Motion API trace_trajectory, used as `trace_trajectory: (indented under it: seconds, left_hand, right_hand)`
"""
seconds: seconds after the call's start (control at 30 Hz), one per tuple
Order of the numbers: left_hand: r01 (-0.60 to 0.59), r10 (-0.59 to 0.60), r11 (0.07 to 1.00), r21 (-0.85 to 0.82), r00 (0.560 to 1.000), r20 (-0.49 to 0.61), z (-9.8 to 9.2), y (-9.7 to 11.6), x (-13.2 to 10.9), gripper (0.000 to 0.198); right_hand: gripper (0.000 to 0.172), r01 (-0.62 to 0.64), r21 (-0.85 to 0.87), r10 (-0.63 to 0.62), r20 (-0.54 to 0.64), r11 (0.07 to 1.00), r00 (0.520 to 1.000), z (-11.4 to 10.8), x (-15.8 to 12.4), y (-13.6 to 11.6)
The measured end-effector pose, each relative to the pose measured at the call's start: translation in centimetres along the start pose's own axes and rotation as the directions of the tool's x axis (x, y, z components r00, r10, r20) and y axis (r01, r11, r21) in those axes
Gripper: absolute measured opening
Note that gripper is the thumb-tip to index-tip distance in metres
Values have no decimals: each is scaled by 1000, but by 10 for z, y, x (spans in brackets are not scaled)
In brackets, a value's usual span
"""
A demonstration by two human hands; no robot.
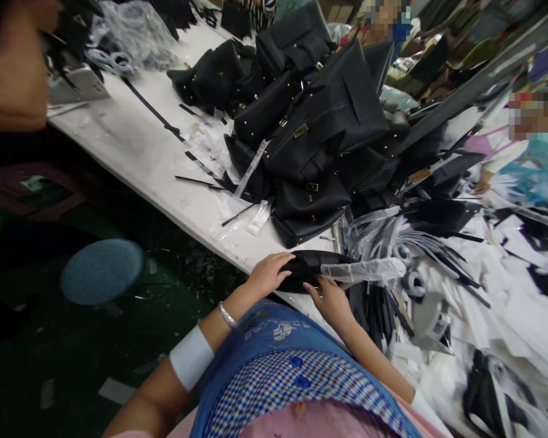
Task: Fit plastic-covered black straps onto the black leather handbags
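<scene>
A black handbag (308, 258) lies at the table's near edge, right in front of my body. My left hand (269, 277) grips its left end, fingers over the top. My right hand (331, 298) holds the near side of the same bag, the thumb apart from the fingers; some fingertips are hidden against the black material. Across the bag's right part lies a strap wrapped in clear plastic (365, 269), just beyond my right fingers. Close behind stands another black handbag (310, 210) with small gold fittings.
Black handbags (319, 115) are heaped on the white table (132, 140). Plastic-wrapped straps (388, 237) and loose black strips crowd the right side. A co-worker's arm (16, 73) is at upper left, beside bunched clear plastic (132, 33). A round blue stool (103, 271) stands below the table edge.
</scene>
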State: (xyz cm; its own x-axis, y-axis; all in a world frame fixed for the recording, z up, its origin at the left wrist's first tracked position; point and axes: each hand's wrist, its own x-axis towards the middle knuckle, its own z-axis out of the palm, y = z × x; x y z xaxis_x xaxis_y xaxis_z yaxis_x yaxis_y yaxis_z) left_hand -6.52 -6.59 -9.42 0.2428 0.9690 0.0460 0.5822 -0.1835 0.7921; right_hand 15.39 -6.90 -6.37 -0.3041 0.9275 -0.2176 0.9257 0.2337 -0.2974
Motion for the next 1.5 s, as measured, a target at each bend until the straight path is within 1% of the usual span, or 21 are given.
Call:
trace_trajectory:
  seconds: [0.03, 0.07, 0.13, 0.2, 0.23, 0.3, 0.33, 0.43, 0.53, 0.6, 0.7, 0.77, 0.83, 0.9, 0.97, 1.07, 1.13, 1.23, 1.3, 1.4, 1.5]
  left_hand:
    - [-97, 97, 995, 16, 995, 35, 3, 2, 11, 51]
    - [-194, 190, 980, 36, 978, 91, 5, 3, 22, 55]
    - [-348, 322, 934, 85, 920, 224, 6, 6, 47, 57]
    - [-448, 375, 882, 145, 855, 359, 3, 10, 71, 50]
    - [-482, 377, 860, 169, 823, 425, 2, 12, 81, 46]
    - [-520, 354, 836, 177, 756, 551, -2, 21, 97, 39]
    - [-514, 326, 842, 167, 730, 601, -4, 26, 104, 37]
    - [-409, 260, 909, 73, 696, 669, -10, 50, 121, 36]
    - [-270, 333, 942, -197, 700, 631, -20, 87, 137, 32]
    - [-173, 370, 913, -370, 734, 570, -28, 116, 144, 32]
    - [-6, 315, 863, -506, 788, 529, -41, 153, 144, 34]
    - [111, 238, 833, -542, 813, 532, -47, 167, 135, 34]
    - [214, 144, 820, -531, 821, 553, -52, 172, 123, 34]
    - [303, 48, 809, -504, 820, 570, -55, 171, 109, 33]
    - [378, -43, 775, -507, 831, 555, -57, 169, 95, 34]
    - [431, -172, 691, -580, 878, 447, -56, 169, 78, 33]
    - [455, -283, 638, -621, 889, 361, -52, 170, 70, 33]
    - [477, -429, 560, -677, 866, 255, -37, 173, 62, 37]
    - [450, -461, 519, -727, 863, 205, -23, 176, 58, 39]
    - [392, -478, 468, -792, 866, 147, -2, 181, 51, 42]
    - [390, -549, 440, -809, 830, 102, 16, 185, 44, 43]
  right_hand:
    - [45, -9, 0, 9, -21, 1000, 1000, 9, 1, 1]
    - [49, -18, 9, 19, -36, 1000, 999, 17, 3, 1]
    - [53, -64, 41, 66, -49, 997, 997, 27, 8, 0]
    - [50, -116, 102, 119, -25, 988, 993, 32, 10, -1]
    - [44, -118, 136, 120, -9, 984, 993, 32, 9, -1]
    - [29, -81, 191, 83, -3, 978, 997, 28, 5, 2]
    - [22, -49, 207, 54, -19, 977, 998, 23, 1, 4]
    - [17, 27, 238, 8, -144, 971, 990, -7, -11, 17]
    - [18, 101, 267, -5, -340, 958, 940, -55, -19, 36]
    - [16, 151, 303, -10, -423, 941, 906, -90, -22, 47]
    - [16, 244, 404, -22, -482, 881, 876, -130, -22, 59]
    - [17, 307, 473, -41, -493, 826, 869, -143, -20, 64]
    - [16, 364, 513, -98, -472, 777, 876, -145, -14, 66]
    - [15, 406, 532, -173, -433, 743, 885, -142, -7, 66]
    - [17, 437, 537, -238, -400, 722, 885, -139, 0, 64]
    - [26, 446, 527, -250, -402, 723, 881, -143, 4, 55]
    - [27, 427, 529, -232, -396, 733, 888, -152, 1, 51]
    - [19, 402, 487, -275, -314, 775, 909, -164, -3, 49]
    - [16, 393, 419, -308, -256, 819, 916, -164, -4, 51]
    - [9, 367, 383, -313, -198, 848, 929, -152, -1, 58]
    - [8, 333, 421, -297, -152, 844, 943, -136, 0, 68]
